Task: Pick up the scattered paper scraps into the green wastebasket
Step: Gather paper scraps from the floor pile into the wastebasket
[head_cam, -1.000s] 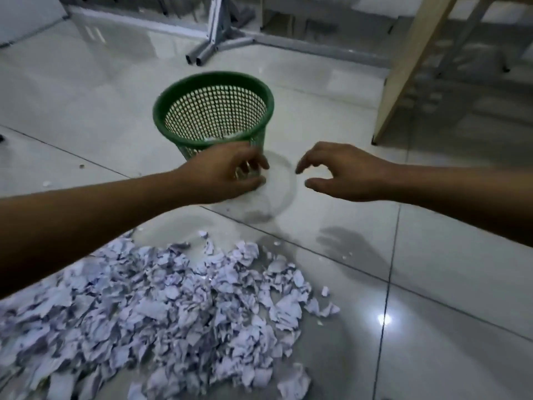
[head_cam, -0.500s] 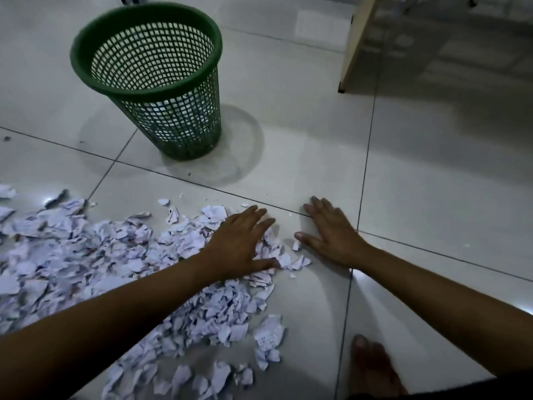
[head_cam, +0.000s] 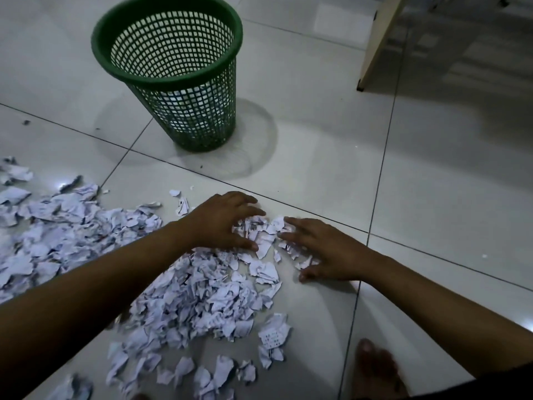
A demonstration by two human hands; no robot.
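You are at the gathering step: your left hand [head_cam: 222, 219] and right hand [head_cam: 326, 252], fingers spread flat and gripping nothing, bracket the paper scraps [head_cam: 184, 290] near the green wastebasket [head_cam: 173, 73]; next, close together, scoop and lift.

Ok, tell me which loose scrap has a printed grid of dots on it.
The crumpled scrap lying apart at the pile's lower right edge, near the bare foot; the others show only faint print.

Scraps [head_cam: 184, 295] on floor [head_cam: 432, 197]; wastebasket [head_cam: 173, 70] behind them.
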